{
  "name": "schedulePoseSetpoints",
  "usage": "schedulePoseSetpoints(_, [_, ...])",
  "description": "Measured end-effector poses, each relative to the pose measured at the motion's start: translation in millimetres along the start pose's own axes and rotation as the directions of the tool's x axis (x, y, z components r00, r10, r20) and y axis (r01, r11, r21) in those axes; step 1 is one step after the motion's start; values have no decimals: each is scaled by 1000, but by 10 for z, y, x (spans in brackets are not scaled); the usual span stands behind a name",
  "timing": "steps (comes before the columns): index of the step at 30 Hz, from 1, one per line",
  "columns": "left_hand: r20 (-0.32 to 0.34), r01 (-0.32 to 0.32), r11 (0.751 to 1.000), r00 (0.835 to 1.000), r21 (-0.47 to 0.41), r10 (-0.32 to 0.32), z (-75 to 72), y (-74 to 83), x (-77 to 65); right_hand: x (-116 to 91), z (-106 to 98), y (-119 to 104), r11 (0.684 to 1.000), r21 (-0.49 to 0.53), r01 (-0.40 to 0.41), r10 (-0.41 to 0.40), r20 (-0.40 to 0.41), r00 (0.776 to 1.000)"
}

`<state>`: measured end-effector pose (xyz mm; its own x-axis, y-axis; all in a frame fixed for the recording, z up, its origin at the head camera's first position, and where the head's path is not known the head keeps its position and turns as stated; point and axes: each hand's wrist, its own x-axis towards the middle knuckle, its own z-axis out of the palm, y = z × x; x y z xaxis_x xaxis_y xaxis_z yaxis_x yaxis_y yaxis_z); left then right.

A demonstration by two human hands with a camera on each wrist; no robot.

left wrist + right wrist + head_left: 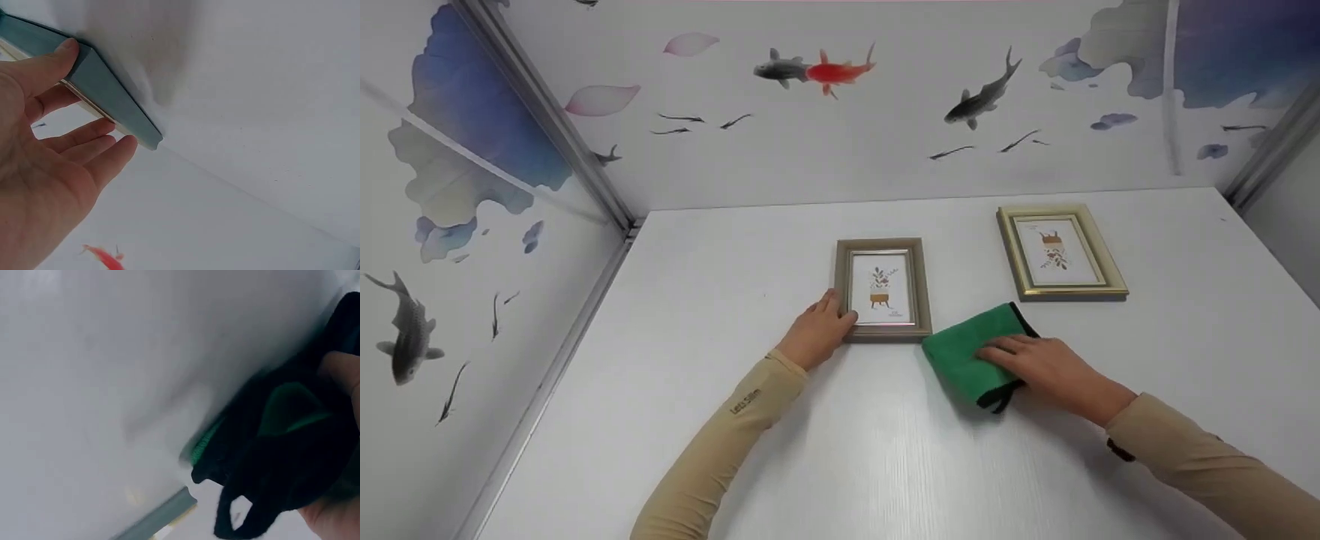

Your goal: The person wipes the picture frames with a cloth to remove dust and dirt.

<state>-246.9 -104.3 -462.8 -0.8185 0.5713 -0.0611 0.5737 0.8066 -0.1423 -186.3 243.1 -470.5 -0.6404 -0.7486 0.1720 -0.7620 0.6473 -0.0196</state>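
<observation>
In the head view my left hand [819, 330] holds the lower left corner of a taupe picture frame [922, 300], which lies face up on the white table. The left wrist view shows the thumb on the corner of this frame [112, 84], with the fingers along its edge. My right hand [1046, 367] grips a folded green cloth [967, 352] with black edging, fingers spread over its top and thumb underneath. The cloth's tip is right at the frame's lower right corner. In the right wrist view the dark edging of the cloth [253, 455] hangs in folds and a loop.
A gold picture frame [1110, 262] lies on the white table [720, 300] at the back right. White panels printed with fish and leaves [885, 150] stand behind and at the left, joined by a metal corner post [555, 112].
</observation>
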Motion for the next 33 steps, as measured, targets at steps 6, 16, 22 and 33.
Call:
schedulePoseSetpoints(6, [-42,-65,998,997,26,67,7,128,-7,38,-218,143,920,311,-237,262,-41,964])
schedulePoseSetpoints(16, [-80,-187,969,976,159,202,-44,484,-56,166,-536,428,836,491,-246,391,-218,894])
schedulePoseSetpoints(22, [-102,-266,958,955,111,277,-85,615,-81,329,-627,539,832,482,-277,432,-247,867])
schedulePoseSetpoints(33, [-116,-335,927,927,170,356,-123,910,-153,819,-627,651,810,463,-361,454,-103,885])
